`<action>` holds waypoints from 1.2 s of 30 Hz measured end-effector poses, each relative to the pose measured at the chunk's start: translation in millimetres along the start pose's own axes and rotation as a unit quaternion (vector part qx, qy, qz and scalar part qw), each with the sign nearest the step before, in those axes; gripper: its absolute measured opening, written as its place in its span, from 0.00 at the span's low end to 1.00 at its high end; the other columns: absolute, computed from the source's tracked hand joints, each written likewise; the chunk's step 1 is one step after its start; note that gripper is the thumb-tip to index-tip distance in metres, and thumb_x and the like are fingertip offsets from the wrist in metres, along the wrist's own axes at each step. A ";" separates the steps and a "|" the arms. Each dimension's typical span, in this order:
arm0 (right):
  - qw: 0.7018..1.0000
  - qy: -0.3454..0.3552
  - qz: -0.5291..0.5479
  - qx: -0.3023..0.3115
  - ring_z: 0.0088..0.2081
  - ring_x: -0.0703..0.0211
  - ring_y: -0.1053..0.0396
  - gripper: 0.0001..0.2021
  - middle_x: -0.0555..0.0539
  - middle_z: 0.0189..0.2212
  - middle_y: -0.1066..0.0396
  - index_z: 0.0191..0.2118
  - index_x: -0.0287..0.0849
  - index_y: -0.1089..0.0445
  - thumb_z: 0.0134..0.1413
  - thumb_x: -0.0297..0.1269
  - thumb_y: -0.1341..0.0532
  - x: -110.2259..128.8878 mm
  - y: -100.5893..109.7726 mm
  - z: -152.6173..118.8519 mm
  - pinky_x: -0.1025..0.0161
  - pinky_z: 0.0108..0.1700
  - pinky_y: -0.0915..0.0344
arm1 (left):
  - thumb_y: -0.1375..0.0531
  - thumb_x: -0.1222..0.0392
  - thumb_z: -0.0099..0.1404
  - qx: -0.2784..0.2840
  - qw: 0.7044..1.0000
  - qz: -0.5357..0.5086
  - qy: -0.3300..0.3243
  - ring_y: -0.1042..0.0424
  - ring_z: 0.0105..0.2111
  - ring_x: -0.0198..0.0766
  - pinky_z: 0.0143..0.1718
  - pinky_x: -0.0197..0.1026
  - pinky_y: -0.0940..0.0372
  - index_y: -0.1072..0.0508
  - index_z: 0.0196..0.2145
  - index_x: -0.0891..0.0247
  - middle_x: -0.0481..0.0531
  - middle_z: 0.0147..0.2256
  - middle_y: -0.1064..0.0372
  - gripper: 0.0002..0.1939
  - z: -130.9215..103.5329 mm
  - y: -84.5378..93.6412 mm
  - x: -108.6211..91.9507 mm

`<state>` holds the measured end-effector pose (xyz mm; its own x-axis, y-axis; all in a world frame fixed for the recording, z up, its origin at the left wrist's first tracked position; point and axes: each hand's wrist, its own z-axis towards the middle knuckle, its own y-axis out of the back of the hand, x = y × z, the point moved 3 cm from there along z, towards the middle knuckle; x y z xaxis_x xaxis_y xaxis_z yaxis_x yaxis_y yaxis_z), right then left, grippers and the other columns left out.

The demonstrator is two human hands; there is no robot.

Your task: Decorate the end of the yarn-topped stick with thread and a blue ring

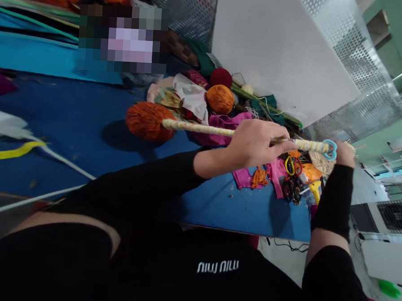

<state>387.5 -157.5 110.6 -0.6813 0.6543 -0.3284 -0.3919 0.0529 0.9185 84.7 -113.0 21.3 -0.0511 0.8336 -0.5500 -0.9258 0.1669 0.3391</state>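
Note:
A long stick [202, 129] wrapped in pale yellow and white strips runs across the view, with an orange-brown fibre ball [149, 121] on its left end. My left hand [257, 142] is closed around the stick's middle, and a small brownish piece shows between its fingers. At the stick's right end sits a light blue looped item [329, 149]. My right hand [344, 154] is beside these loops, its fingers hidden, so what it grips cannot be made out.
On the blue table [71, 105] lie an orange ball [220, 99], a dark red ball [221, 78], cloth pieces, scissors [289, 166] and a yellow tool [315, 190]. A white cord [65, 162] crosses the left side. Behind stands a white panel [277, 46].

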 end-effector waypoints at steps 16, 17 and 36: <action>0.540 0.143 0.829 0.008 0.21 0.66 0.47 0.22 0.57 0.20 0.46 0.29 0.48 0.35 0.56 0.61 0.34 120.9 -83.9 -159.9 0.62 0.26 0.40 | 0.39 0.47 0.69 0.053 0.998 0.035 0.016 0.33 0.24 0.33 0.27 0.37 0.49 0.17 0.32 0.61 0.48 0.23 0.26 0.17 -7.9 -21.9 8.6; 0.532 0.120 0.838 0.011 0.19 0.67 0.52 0.23 0.57 0.19 0.48 0.28 0.48 0.36 0.55 0.61 0.33 120.8 -83.8 -162.5 0.63 0.23 0.46 | 0.39 0.47 0.69 0.054 0.998 0.036 0.017 0.34 0.23 0.33 0.27 0.37 0.49 0.17 0.32 0.61 0.48 0.22 0.27 0.17 -7.9 -22.2 9.6; 0.453 0.079 0.862 0.215 0.19 0.72 0.66 0.30 0.60 0.16 0.55 0.21 0.47 0.44 0.33 0.57 0.23 127.6 -113.4 -136.3 0.65 0.19 0.61 | 0.41 0.53 0.68 0.233 0.971 -0.041 0.026 0.32 0.26 0.32 0.28 0.35 0.47 0.17 0.38 0.60 0.48 0.27 0.22 0.14 -16.0 -34.0 21.3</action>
<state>260.8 -182.9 -65.5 0.2045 -0.0566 0.9772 0.9397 -0.2683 -0.2122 109.1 -109.2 -14.2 -0.0145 0.7820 -0.6231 -0.6585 0.4615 0.5945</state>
